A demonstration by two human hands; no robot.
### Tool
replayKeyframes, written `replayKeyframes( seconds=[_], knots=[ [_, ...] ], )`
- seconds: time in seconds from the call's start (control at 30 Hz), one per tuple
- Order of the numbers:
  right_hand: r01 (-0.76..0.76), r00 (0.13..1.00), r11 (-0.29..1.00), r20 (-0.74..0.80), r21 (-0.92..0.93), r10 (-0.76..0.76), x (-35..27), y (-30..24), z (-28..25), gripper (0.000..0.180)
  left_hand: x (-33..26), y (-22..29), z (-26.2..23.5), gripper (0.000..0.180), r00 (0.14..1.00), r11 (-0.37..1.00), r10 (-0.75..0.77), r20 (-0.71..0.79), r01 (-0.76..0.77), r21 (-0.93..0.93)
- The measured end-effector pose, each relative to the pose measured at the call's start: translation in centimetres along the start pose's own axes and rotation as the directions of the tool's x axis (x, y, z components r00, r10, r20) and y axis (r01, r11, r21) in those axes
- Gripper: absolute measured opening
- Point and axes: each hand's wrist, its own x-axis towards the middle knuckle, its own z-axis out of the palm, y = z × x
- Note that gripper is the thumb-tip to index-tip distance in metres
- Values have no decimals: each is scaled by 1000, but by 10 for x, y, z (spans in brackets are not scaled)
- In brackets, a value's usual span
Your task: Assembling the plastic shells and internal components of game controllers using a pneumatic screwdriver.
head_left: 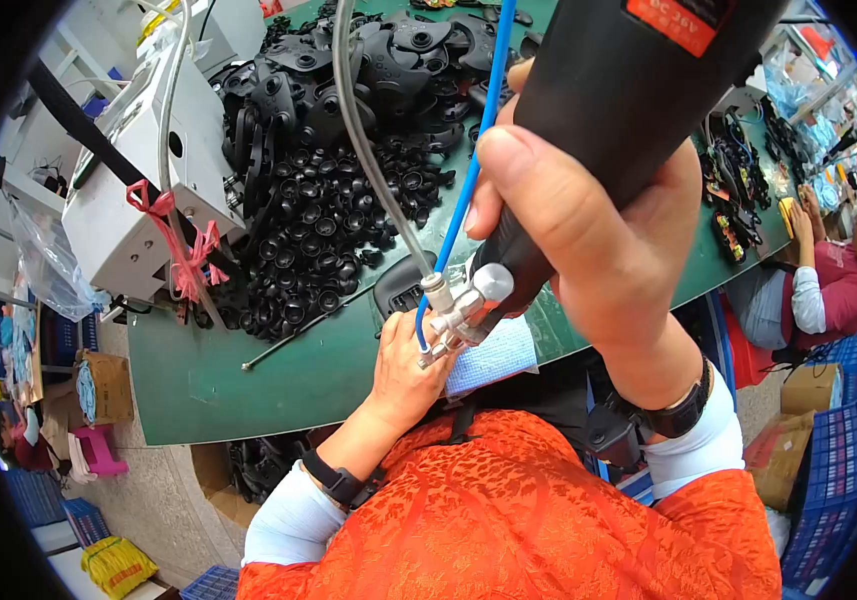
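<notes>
Orange cloth: I see the patterned orange garment (508, 510) nearest to the camera, filling the lower edge, with white sleeves and a dark band on each wrist.
Right hand: my right hand (588, 235) is closed tight around a black power tool (608, 110), the thumb lying along its body and the other fingers wrapped behind it.
Tool position: the tool comes down slanted from the upper right, and its metal tip (458, 315) is just above the near table edge, in the middle of the view.
Hoses: a blue hose (468, 170) and a grey hose (368, 150) run from the metal tip up to the top of the picture.
Left hand: my left hand (408, 365) is directly under the metal tip, with the fingers curled together. I cannot tell what it holds, because the tip covers it.
Blue cloth: a light blue cloth (493, 355) lies at the table edge, touching the left hand on its right side.
Table: the green table (248, 375) carries a black flat part (403, 285) just beyond the tip.
Pile: behind it lies a big pile of small black round parts (323, 230), and bigger black shells (348, 70) are further away.
Machine: a white machine (138, 200) with a pink ribbon stands at the far left.
Other person: a person in a red top (833, 285) sits at the far right, well apart from me.
</notes>
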Motion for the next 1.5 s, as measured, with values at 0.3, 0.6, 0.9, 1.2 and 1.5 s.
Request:
replayKeyframes(
  seconds=[0.3,0.6,0.9,1.2,1.5],
  knots=[
    [152,985,955,-118,256,-125,2,48,-23,28,6,6,-2,28,994,996,60,-90,-55,65],
    [223,975,961,-57,163,-217,5,10,0,27,-1,1,3,16,996,996,50,-75,-45,73],
    [175,983,976,-84,126,-165,-7,24,6,30,2,2,4,21,988,994,74,-133,-63,87],
    [219,976,971,7,-96,-219,-3,15,14,29,-3,-2,7,27,994,996,70,-86,-65,60],
    [274,961,942,90,-191,-262,-3,15,15,31,-7,-3,11,24,994,994,92,-52,-89,69]
  ],
)
